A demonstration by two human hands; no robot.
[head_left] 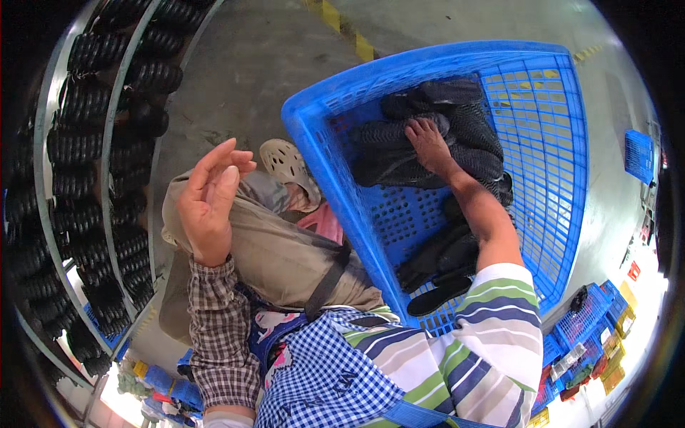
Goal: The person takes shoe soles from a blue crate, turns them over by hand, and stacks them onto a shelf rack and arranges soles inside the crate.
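Observation:
My right hand reaches into a large blue plastic basket, its fingers bent over the end of a stack of black shoe soles with a ridged surface. More black soles lie bundled around that stack, against the far side and the right side. Nearer me, loose dark soles rest on the basket's perforated bottom, partly covered by my right arm. My left hand is raised above my knee, outside the basket. It is empty, with its fingers slightly curled and the thumb apart.
On my left stands a metal rack packed with rows of black soles. A pink object sits beside my foot in its beige clog. Blue crates with mixed goods stand at the lower right, and another blue crate farther right.

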